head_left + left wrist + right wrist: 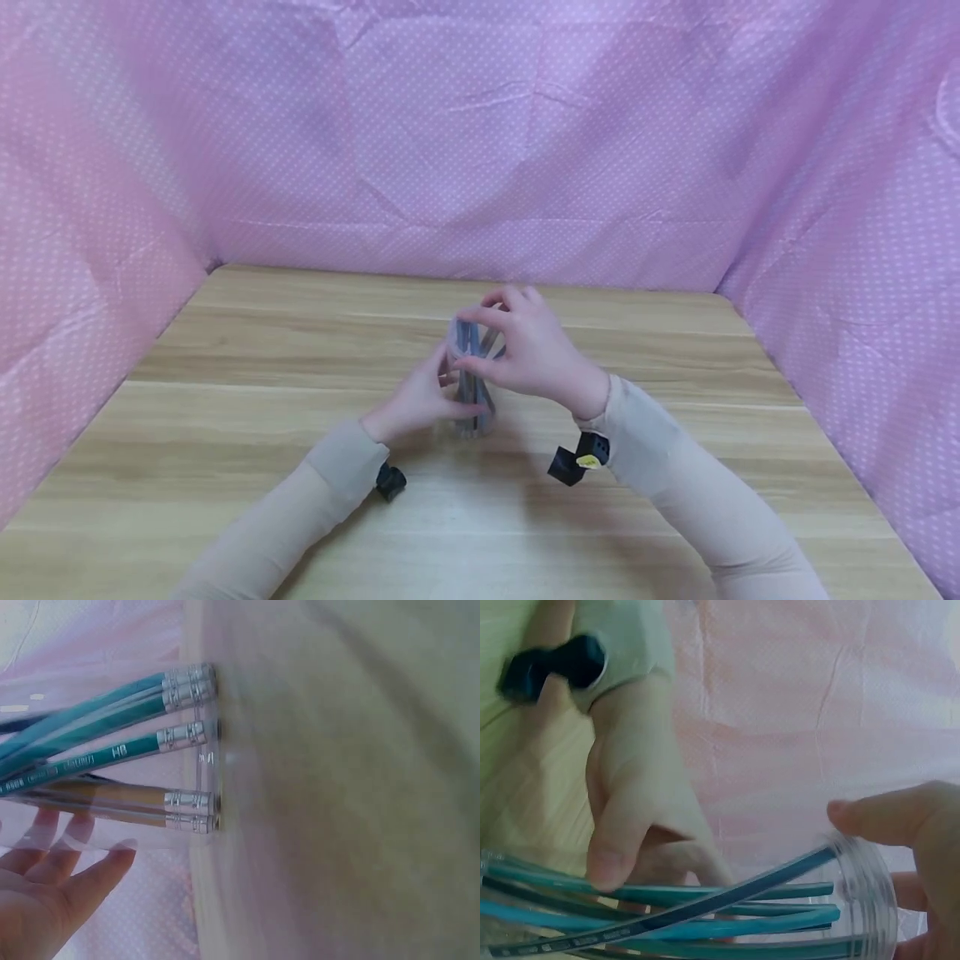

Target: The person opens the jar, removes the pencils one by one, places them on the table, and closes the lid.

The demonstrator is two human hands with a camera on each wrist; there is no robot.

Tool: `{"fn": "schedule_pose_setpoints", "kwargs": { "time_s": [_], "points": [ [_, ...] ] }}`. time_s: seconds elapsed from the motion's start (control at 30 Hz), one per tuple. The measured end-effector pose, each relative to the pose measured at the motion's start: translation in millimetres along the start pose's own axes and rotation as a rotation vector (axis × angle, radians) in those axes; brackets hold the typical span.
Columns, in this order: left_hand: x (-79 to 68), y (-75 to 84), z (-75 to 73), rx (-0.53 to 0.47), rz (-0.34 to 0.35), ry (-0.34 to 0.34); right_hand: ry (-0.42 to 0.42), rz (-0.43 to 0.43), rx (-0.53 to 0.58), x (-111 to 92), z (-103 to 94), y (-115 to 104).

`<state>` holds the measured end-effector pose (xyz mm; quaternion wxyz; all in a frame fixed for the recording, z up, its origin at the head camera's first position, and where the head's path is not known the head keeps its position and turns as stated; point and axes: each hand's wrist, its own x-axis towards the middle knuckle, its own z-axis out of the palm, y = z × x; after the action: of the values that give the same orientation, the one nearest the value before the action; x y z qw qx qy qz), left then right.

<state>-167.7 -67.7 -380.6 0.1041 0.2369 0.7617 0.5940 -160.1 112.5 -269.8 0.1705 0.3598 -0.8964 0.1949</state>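
Note:
A clear plastic jar [472,427] stands roughly upright above the middle of the table, holding several pencils. In the left wrist view green pencils [97,761] and brown pencils [127,801] have their metal-banded ends at the jar's base. My left hand [416,402] grips the jar's body, thumb on the near side and fingers behind. Around the jar's ribbed top end [866,900] curl the thumb and fingers of my right hand [536,346]. Whether a clear lid covers that end, I cannot tell. Whether the base touches the wood is also unclear.
A wood-grain table [225,400] lies under both arms. Pink dotted cloth [465,142] hangs behind it and along both sides. Black wrist cameras sit at the left cuff [390,482] and the right cuff [581,458].

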Motion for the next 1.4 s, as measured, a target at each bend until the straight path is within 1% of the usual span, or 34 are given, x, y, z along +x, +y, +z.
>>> {"fn": "schedule_pose_setpoints", "kwargs": {
  "time_s": [0.07,0.2,0.33,0.43,0.57,0.67,0.83,0.97,1.07,1.2,1.3,1.4],
  "points": [
    [0.5,-1.5,-1.0,-0.004,-0.004,0.005,-0.019,-0.005,-0.006,1,-1.0,-1],
    [2.6,-3.6,-3.1,0.0,-0.019,0.007,-0.053,-0.028,0.025,3,-2.4,2],
    [5.1,-4.1,-5.8,0.028,-0.035,0.0,-0.073,-0.076,0.067,4,-4.2,8],
    [5.8,-3.4,-7.9,0.039,-0.038,-0.016,-0.098,-0.125,0.082,6,-6.2,13],
    [6.4,-2.9,-11.0,0.019,-0.025,-0.054,-0.131,-0.203,0.08,10,-8.6,19],
    [7.2,-3.4,-13.1,0.019,-0.021,-0.071,-0.164,-0.244,0.085,14,-10.3,23],
    [9.0,-4.7,-15.8,0.044,-0.024,-0.082,-0.237,-0.28,0.118,17,-14.7,29],
    [9.8,-4.8,-17.9,0.017,-0.043,-0.089,-0.282,-0.315,0.15,21,-19.9,31],
    [8.9,-3.7,-19.8,-0.002,-0.046,-0.1,-0.295,-0.319,0.163,22,-22.4,30],
    [7.4,-2.7,-21.4,-0.009,-0.014,-0.128,-0.278,-0.277,0.142,20,-20.8,30],
    [6.9,-3.5,-21.3,-0.008,-0.012,-0.143,-0.252,-0.236,0.101,17,-18.2,27],
    [6.4,-4.5,-21.1,-0.011,-0.022,-0.146,-0.219,-0.21,0.029,15,-15.8,20]
  ]
}}
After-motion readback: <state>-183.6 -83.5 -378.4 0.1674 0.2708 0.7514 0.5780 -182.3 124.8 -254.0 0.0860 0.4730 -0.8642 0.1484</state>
